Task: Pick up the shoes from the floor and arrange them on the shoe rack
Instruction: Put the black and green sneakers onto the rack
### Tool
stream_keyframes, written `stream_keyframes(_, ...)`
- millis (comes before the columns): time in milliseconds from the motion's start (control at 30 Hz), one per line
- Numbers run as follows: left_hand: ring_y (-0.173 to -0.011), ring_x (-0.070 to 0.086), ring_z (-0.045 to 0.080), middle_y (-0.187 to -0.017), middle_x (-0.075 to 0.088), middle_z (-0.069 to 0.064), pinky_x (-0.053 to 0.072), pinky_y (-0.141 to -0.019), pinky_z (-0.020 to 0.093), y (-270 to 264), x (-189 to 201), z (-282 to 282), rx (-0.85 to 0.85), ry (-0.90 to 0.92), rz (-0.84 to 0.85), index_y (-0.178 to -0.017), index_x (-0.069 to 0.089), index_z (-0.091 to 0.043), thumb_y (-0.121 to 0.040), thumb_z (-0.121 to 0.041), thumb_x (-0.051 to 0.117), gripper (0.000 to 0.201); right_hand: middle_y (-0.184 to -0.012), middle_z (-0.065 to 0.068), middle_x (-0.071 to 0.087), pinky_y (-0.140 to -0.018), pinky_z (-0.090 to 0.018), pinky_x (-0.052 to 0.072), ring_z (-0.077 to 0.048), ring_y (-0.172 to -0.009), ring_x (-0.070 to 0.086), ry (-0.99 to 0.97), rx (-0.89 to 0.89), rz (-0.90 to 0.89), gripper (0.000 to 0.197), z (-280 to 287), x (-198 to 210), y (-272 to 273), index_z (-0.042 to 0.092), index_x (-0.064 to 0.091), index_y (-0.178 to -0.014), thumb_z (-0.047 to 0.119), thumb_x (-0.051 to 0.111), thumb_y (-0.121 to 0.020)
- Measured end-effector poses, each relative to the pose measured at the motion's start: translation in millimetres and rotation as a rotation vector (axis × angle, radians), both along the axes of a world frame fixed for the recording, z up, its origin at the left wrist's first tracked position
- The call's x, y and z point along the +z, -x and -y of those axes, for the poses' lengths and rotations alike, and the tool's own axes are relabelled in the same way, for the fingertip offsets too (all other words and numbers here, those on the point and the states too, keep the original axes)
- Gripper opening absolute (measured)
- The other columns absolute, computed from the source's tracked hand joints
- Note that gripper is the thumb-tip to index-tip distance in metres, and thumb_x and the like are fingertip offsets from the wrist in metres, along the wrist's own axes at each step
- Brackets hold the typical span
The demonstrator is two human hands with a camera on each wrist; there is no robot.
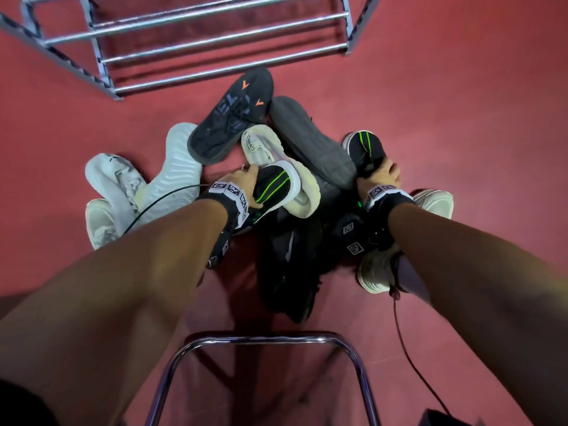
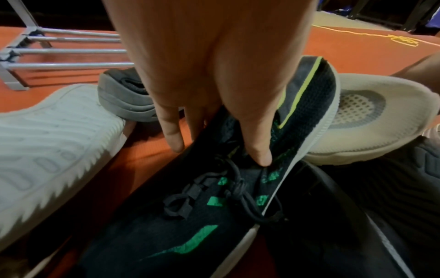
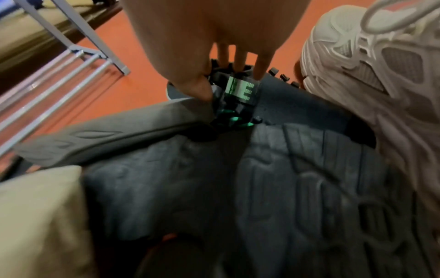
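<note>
Several shoes lie heaped on the red floor below a grey metal shoe rack (image 1: 190, 41). My left hand (image 1: 246, 182) grips a black sneaker with green stripes (image 1: 275, 186) by its collar; in the left wrist view the fingers (image 2: 257, 148) reach into the sneaker's (image 2: 214, 216) opening. My right hand (image 1: 382, 176) grips the matching black-and-green sneaker (image 1: 367, 149) at the heap's right side; in the right wrist view its fingers (image 3: 262, 67) pinch the tongue (image 3: 240, 88). The rack's shelves hold no shoes.
White shoes (image 1: 135, 186) lie left of the heap. An upturned black sole with orange marks (image 1: 233, 115), a grey sole (image 1: 310, 139) and a cream shoe (image 1: 276, 155) lie between my hands and the rack. A chrome chair frame (image 1: 261, 339) stands near me. Cables trail from both wrists.
</note>
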State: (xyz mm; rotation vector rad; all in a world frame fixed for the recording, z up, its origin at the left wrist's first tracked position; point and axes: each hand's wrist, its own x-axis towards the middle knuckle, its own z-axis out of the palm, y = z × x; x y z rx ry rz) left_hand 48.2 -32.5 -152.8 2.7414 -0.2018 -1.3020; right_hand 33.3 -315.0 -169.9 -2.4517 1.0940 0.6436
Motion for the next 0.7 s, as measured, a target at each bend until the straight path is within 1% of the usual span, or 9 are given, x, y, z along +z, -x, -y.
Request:
stream_keyframes(100,-0.106,0.062,0.038,-0.120,0.062,0.015,0.051,-0.087,0.044,-2,-1,-4,-0.024,0.006,0.027,-0.132,0.037,-0.012,-0.076,-0.033,0.077,0.073,-0.156,-0.012,0.018,-0.115,-0.047,0.023,-0.035,-0.142,0.024,-0.012,-0.082,-0.100,0.088,3,-4,-6,0.021,0.013,-0.151,0.026,0.065,-0.080)
stream_keyframes(200,-0.109,0.060,0.037,-0.120,0.060,0.015,0.048,-0.087,0.041,-4,2,-7,-0.046,0.005,0.021,-0.129,0.042,-0.011,-0.080,-0.033,0.073,0.063,-0.157,-0.015,0.018,-0.119,-0.045,0.016,-0.035,-0.144,0.025,-0.072,-0.031,-0.251,0.085,4,-5,-7,0.013,-0.002,-0.154,0.035,0.052,-0.092)
stream_keyframes(267,-0.111,0.059,0.036,-0.122,0.059,0.015,0.046,-0.089,0.040,-6,3,-8,-0.062,-0.002,0.008,-0.129,0.044,-0.011,-0.080,-0.034,0.073,0.061,-0.153,-0.018,0.029,-0.116,-0.045,0.022,-0.035,-0.140,0.033,-0.079,-0.004,-0.297,0.076,4,-6,-7,0.008,0.010,-0.150,0.031,0.054,-0.093)
stream_keyframes(333,-0.112,0.059,0.035,-0.123,0.059,0.014,0.047,-0.091,0.039,-6,6,-7,-0.074,-0.005,-0.011,-0.130,0.044,-0.010,-0.078,-0.031,0.077,0.064,-0.145,-0.019,0.038,-0.111,-0.045,0.028,-0.037,-0.135,0.037,0.023,0.008,-0.293,0.067,6,-2,-6,0.006,0.026,-0.142,0.026,0.060,-0.088)
stream_keyframes(400,-0.112,0.059,0.033,-0.123,0.060,0.013,0.047,-0.091,0.037,-6,9,-7,-0.078,-0.016,-0.035,-0.131,0.044,-0.010,-0.072,-0.027,0.083,0.073,-0.139,-0.018,0.041,-0.109,-0.044,0.030,-0.037,-0.132,0.038,0.062,0.054,-0.312,0.059,11,4,-5,0.005,0.037,-0.136,0.029,0.060,-0.087)
stream_keyframes(500,-0.108,0.061,0.033,-0.119,0.059,0.012,0.048,-0.088,0.037,-3,12,-7,-0.087,-0.016,-0.065,-0.130,0.038,-0.011,-0.060,-0.019,0.090,0.087,-0.135,-0.018,0.047,-0.106,-0.044,0.035,-0.037,-0.128,0.043,0.006,0.065,-0.304,0.056,21,4,-5,0.009,0.046,-0.129,0.033,0.058,-0.080)
stream_keyframes(567,-0.103,0.063,0.034,-0.115,0.061,0.012,0.050,-0.086,0.038,-1,10,-8,-0.094,-0.004,-0.061,-0.132,0.033,-0.012,-0.056,-0.013,0.089,0.095,-0.130,-0.018,0.052,-0.102,-0.044,0.039,-0.036,-0.124,0.049,-0.092,0.020,-0.265,0.051,26,5,-2,0.009,0.044,-0.127,0.026,0.059,-0.081)
stream_keyframes(633,-0.102,0.063,0.036,-0.116,0.061,0.015,0.050,-0.086,0.040,1,8,-9,-0.104,0.011,-0.038,-0.136,0.030,-0.011,-0.068,-0.008,0.079,0.084,-0.120,-0.017,0.056,-0.094,-0.041,0.041,-0.035,-0.115,0.056,-0.151,-0.020,-0.213,0.046,28,5,2,0.008,0.039,-0.125,0.014,0.059,-0.085)
stream_keyframes(700,-0.103,0.062,0.038,-0.117,0.061,0.020,0.049,-0.087,0.043,1,7,-8,-0.106,0.015,-0.008,-0.137,0.033,-0.010,-0.087,-0.009,0.061,0.058,-0.115,-0.016,0.059,-0.090,-0.042,0.043,-0.037,-0.110,0.058,-0.099,-0.003,-0.175,0.043,22,10,5,0.009,0.037,-0.121,0.007,0.059,-0.084)
